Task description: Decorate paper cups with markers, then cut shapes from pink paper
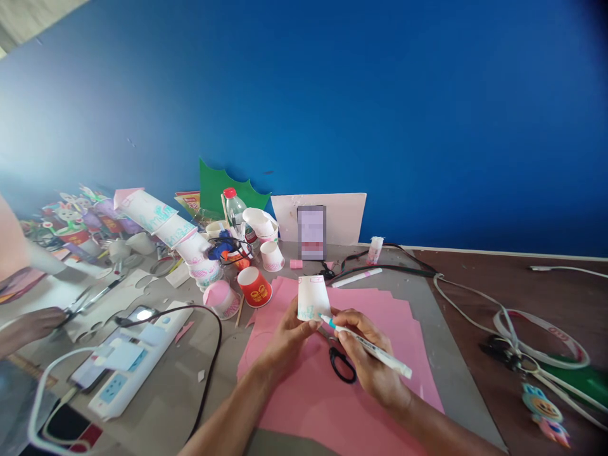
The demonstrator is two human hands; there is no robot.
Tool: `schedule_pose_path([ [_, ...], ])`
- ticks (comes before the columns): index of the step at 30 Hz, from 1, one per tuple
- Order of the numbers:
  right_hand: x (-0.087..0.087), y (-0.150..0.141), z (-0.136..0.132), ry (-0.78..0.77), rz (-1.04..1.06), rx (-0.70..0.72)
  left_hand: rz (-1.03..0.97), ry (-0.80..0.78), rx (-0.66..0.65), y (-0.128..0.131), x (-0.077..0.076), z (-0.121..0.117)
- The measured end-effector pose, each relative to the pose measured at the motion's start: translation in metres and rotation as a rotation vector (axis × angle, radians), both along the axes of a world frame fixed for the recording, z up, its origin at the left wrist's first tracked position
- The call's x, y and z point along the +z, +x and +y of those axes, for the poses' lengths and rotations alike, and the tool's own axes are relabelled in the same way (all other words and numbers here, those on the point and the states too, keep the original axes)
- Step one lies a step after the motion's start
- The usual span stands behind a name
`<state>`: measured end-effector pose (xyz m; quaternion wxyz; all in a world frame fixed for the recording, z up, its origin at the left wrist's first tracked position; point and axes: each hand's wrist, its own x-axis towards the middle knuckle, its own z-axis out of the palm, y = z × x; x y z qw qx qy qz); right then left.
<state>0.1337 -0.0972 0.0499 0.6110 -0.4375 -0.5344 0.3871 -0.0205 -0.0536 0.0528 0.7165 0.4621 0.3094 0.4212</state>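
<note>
My left hand (pixel 291 328) grips a white paper cup (pixel 313 296) from its left side, fingers wrapped around it. Pink outlines run along the cup's top, and teal marks show near its lower edge. In my right hand (pixel 370 354) is a white marker (pixel 380 353) with a teal tip end, its point at the cup's lower right. Under both hands lies a pink paper sheet (pixel 304 396). Black-handled scissors (pixel 342 365) rest on that sheet between my wrists, their blades partly hidden. A white marker with a pink band (pixel 356 277) lies behind the cup.
Left of the paper are a red cup (pixel 255 287), a leaning stack of decorated cups (pixel 175 231) and a power strip (pixel 137 367) with cables. A phone (pixel 312 233) stands at the back. Keys with a charm (pixel 542 405) lie right. Another person's hand (pixel 35 329) holds scissors far left.
</note>
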Motion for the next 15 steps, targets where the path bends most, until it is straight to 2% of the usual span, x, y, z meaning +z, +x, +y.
schedule_pose_path([
  [4,0.0019,-0.0010,0.0001,-0.009,-0.005,-0.016,0.049,-0.052,0.011,-0.0011,-0.0019,-0.0004],
  [15,0.0058,-0.0004,-0.0003,-0.038,-0.018,-0.013,0.066,-0.039,0.008,-0.0006,-0.0007,0.0000],
])
